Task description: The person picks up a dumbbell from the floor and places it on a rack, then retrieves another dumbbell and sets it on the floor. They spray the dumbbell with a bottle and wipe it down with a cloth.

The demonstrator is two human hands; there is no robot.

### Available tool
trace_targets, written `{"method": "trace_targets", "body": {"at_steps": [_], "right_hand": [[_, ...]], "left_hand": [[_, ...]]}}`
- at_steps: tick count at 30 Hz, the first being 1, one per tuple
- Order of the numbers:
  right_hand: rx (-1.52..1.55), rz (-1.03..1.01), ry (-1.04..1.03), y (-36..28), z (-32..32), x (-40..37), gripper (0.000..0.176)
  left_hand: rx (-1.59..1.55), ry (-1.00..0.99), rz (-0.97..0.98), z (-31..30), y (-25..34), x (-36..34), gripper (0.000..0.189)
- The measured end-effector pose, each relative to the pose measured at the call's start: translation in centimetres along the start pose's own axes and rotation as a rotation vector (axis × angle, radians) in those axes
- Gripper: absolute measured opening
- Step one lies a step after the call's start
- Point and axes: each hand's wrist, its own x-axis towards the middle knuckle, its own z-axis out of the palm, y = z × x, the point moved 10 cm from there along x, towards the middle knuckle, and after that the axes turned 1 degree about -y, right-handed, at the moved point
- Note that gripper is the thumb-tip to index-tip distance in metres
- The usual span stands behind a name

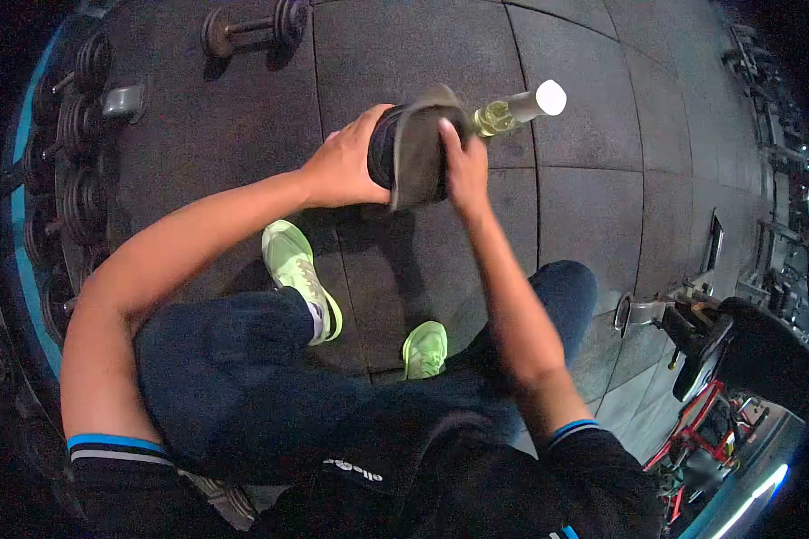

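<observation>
My left hand (351,162) is wrapped round the side of a dark, round-ended weight (382,151) that looks like a dumbbell. A grey-brown cloth (418,157), a little blurred, lies over the weight's near face and hides much of it. My right hand (465,166) is closed on the right side of the cloth, with one digit lying across it. Just beyond that hand is a clear bottle (497,117) with yellowish liquid and a white top; it looks apart from my fingers.
Another dumbbell (253,31) lies on the dark tiled floor (593,216) at the top. Several dumbbells (83,130) line the left side, near a grey metal piece (124,101). Gym equipment (692,332) with a black pad stands at right. My green shoes (298,265) are below my hands.
</observation>
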Motion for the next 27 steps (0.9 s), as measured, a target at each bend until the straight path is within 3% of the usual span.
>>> {"method": "trace_targets", "body": {"at_steps": [2,5,6,10,13,16,19,22,25,27], "right_hand": [[-0.258,-0.124,-0.218,-1.1,2.3,4.6,0.055],[-0.403,0.064,-0.59,-3.0,5.3,6.4,0.06],[-0.399,0.204,-0.616,-2.8,5.2,5.9,0.056],[0.026,0.103,-0.469,-0.3,3.4,3.4,0.049],[0.296,0.057,-0.205,2.5,0.9,-0.4,0.048],[0.395,0.192,-0.115,3.3,0.2,-3.4,0.048],[0.434,0.158,-0.085,3.5,0.6,-1.4,0.047],[0.154,0.075,-0.077,3.0,1.2,3.5,0.047],[0.021,-0.002,-0.241,-0.5,2.6,6.4,0.051],[-0.078,-0.048,-0.296,-2.3,2.6,7.8,0.05]], "left_hand": [[0.088,-0.087,-0.091,-0.2,-0.4,0.1,0.121],[0.159,-0.06,-0.066,0.0,-1.6,0.4,0.123],[0.173,-0.023,-0.035,0.0,-1.9,0.5,0.124],[0.107,-0.094,-0.092,0.2,-2.0,0.4,0.125],[0.05,-0.043,-0.054,-0.2,-0.6,0.0,0.128],[-0.022,-0.023,-0.03,-0.2,-0.5,0.2,0.127],[-0.043,-0.027,-0.032,0.0,-0.7,0.3,0.129],[-0.021,0.004,-0.075,0.0,-0.8,0.3,0.134],[-0.105,0.117,-0.356,1.1,-1.7,-0.8,0.132],[-0.161,0.12,-0.37,1.3,-1.6,-0.3,0.131]]}}
